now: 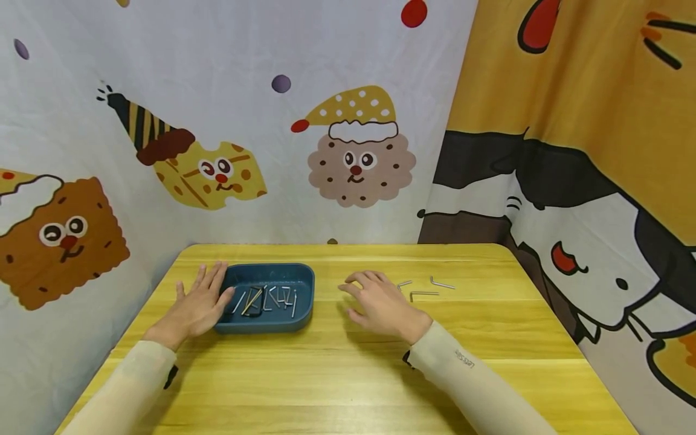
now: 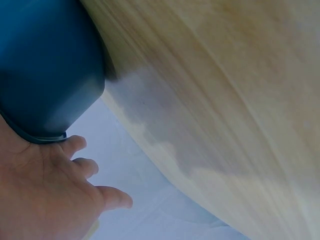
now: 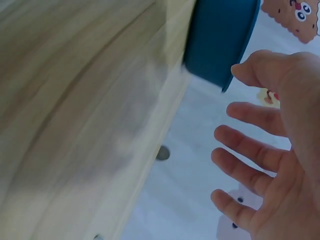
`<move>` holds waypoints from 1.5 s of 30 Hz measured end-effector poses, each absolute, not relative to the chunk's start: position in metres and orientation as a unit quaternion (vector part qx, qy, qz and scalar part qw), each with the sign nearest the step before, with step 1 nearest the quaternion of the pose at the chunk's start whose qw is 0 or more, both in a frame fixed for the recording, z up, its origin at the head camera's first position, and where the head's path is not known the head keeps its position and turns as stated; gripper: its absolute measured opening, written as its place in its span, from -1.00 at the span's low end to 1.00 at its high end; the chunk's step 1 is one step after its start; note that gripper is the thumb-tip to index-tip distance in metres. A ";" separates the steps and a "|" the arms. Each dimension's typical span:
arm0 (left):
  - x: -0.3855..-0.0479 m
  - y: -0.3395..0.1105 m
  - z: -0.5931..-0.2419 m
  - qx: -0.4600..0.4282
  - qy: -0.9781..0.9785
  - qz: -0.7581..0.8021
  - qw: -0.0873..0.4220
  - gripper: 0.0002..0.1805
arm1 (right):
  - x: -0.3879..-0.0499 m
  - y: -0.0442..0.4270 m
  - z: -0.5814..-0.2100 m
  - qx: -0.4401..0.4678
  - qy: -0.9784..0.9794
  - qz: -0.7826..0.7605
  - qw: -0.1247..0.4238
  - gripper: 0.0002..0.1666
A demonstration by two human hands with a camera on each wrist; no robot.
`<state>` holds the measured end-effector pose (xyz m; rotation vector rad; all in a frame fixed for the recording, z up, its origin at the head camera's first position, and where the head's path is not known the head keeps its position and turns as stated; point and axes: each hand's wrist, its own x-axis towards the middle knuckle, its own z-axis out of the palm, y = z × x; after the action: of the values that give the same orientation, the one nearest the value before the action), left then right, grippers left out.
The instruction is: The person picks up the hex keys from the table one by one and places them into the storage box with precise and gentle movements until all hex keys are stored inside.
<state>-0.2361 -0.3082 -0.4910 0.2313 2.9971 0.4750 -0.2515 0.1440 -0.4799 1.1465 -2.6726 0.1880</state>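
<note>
A dark blue tray (image 1: pixel 266 328) stands on the left part of the table. Inside it lie several L-shaped hex keys (image 1: pixel 293 304) and a dark rectangular piece (image 1: pixel 253 302). My left hand (image 1: pixel 194 306) rests against the tray's left rim, its fingers extended; the left wrist view shows the palm touching the rim. To the right of the tray, my right hand (image 1: pixel 380 305) is above the table with its fingers spread and slightly bent, holding nothing. Just beyond it lie loose hex keys (image 1: pixel 424 293), one partly hidden by that hand.
The wooden table (image 1: pixel 337 380) has rounded far corners. A patterned curtain (image 1: pixel 228 109) hangs behind and on both sides, close to the table's edges.
</note>
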 end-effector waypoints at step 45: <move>-0.236 -0.311 -0.494 0.081 0.981 0.175 0.033 -0.06 | -0.285 0.236 -0.503 0.134 -0.983 0.103 0.067 -0.62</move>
<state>-0.2355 -0.3108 -0.4937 0.2507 3.0178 0.5398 -0.2847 0.2361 -0.5031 0.4052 -2.9648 0.3097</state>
